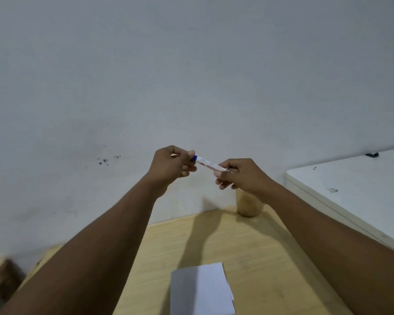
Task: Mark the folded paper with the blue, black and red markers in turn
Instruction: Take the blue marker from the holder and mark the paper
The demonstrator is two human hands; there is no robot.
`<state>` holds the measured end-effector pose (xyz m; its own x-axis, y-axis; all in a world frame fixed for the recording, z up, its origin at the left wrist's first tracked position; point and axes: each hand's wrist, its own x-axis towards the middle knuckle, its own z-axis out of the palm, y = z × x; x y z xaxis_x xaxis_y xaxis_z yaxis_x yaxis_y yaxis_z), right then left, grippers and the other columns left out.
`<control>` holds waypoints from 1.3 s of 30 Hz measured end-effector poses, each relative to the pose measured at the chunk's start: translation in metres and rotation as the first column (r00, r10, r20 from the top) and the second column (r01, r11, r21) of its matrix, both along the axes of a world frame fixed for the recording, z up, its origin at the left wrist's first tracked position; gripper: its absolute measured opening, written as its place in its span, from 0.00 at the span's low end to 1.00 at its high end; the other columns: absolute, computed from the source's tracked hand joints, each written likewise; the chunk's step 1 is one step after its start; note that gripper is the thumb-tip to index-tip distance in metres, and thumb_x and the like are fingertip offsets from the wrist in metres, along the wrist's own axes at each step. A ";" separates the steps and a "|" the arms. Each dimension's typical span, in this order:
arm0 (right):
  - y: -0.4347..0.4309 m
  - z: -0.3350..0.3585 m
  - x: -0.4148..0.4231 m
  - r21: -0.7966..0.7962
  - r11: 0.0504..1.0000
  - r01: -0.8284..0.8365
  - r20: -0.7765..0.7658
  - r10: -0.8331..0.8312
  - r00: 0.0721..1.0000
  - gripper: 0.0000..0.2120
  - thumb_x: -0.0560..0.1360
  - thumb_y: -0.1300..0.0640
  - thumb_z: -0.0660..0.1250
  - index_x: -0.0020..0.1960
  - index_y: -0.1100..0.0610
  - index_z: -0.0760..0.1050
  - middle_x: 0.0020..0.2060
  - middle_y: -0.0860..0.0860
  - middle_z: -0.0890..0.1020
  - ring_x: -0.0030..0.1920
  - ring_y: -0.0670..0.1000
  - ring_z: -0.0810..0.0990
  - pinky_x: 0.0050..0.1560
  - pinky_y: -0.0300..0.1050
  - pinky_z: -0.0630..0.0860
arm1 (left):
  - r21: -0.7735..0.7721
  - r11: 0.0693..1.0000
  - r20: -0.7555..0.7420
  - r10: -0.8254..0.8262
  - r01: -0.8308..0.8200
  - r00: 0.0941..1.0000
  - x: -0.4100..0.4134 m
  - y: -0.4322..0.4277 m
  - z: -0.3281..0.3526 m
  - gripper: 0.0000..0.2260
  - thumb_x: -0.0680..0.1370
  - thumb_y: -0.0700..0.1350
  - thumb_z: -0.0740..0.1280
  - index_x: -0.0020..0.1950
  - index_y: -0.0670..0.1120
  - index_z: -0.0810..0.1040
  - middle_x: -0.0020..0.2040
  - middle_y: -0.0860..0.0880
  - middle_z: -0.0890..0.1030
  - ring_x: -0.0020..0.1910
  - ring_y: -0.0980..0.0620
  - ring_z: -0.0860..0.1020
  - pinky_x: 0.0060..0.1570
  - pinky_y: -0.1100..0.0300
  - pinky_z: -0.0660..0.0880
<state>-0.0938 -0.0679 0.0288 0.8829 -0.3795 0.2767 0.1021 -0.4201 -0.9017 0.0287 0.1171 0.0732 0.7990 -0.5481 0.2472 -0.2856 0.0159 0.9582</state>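
Note:
I hold the blue marker point(207, 163) up in front of the wall, well above the table. It has a white barrel with a blue band at its left end. My left hand point(172, 164) is closed over that blue end, which is mostly hidden in my fingers. My right hand point(239, 175) pinches the other end of the barrel. The folded white paper point(200, 289) lies flat on the wooden table point(248, 246) near the bottom edge of the view, below both hands. No black or red marker is visible.
A brownish cup point(248, 204) stands at the table's far edge, partly behind my right wrist. A white table point(355, 189) sits to the right, with a small dark object point(371, 154) on its far side. A grey wall fills the background.

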 end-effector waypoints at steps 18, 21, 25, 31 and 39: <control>0.131 -0.033 0.030 0.529 0.825 -0.198 -0.004 0.236 0.972 0.09 0.79 0.53 0.70 0.45 0.59 0.78 0.33 0.56 0.82 0.29 0.50 0.79 0.29 0.40 0.70 | -0.155 0.988 -0.410 -0.066 0.002 0.910 -0.015 0.122 -0.096 0.08 0.80 0.42 0.70 0.49 0.37 0.83 0.37 0.45 0.83 0.39 0.48 0.85 0.41 0.61 0.81; 0.119 -0.034 0.024 0.554 0.796 -0.243 0.058 0.255 0.965 0.07 0.79 0.59 0.69 0.42 0.59 0.77 0.33 0.57 0.81 0.32 0.52 0.79 0.37 0.44 0.72 | -0.206 0.973 -0.462 -0.007 -0.100 0.887 -0.010 0.136 -0.112 0.09 0.80 0.42 0.69 0.45 0.36 0.82 0.34 0.47 0.82 0.40 0.48 0.87 0.41 0.62 0.82; 0.089 -0.040 0.005 0.535 0.820 -0.202 0.014 0.231 0.973 0.05 0.79 0.60 0.67 0.49 0.60 0.80 0.36 0.58 0.84 0.35 0.56 0.84 0.35 0.43 0.76 | -0.055 0.982 -0.392 0.146 -0.182 0.908 0.002 0.171 -0.138 0.09 0.79 0.43 0.71 0.48 0.36 0.83 0.42 0.42 0.83 0.42 0.46 0.86 0.47 0.58 0.84; 0.118 -0.091 -0.006 0.450 0.888 -0.094 -0.133 0.171 0.976 0.03 0.76 0.61 0.71 0.46 0.61 0.80 0.35 0.59 0.82 0.31 0.54 0.81 0.28 0.42 0.72 | 0.437 0.886 0.132 0.108 -0.156 0.985 -0.006 0.161 -0.170 0.05 0.77 0.47 0.73 0.43 0.47 0.86 0.37 0.54 0.85 0.37 0.59 0.80 0.40 0.67 0.74; 0.157 -0.159 -0.006 0.379 0.920 0.098 -0.148 -0.044 0.988 0.08 0.74 0.61 0.72 0.38 0.60 0.75 0.29 0.57 0.83 0.29 0.57 0.79 0.26 0.43 0.66 | 0.551 0.782 0.311 0.130 -0.290 0.941 -0.023 0.155 -0.200 0.04 0.73 0.49 0.70 0.40 0.52 0.84 0.36 0.56 0.85 0.39 0.59 0.83 0.41 0.59 0.80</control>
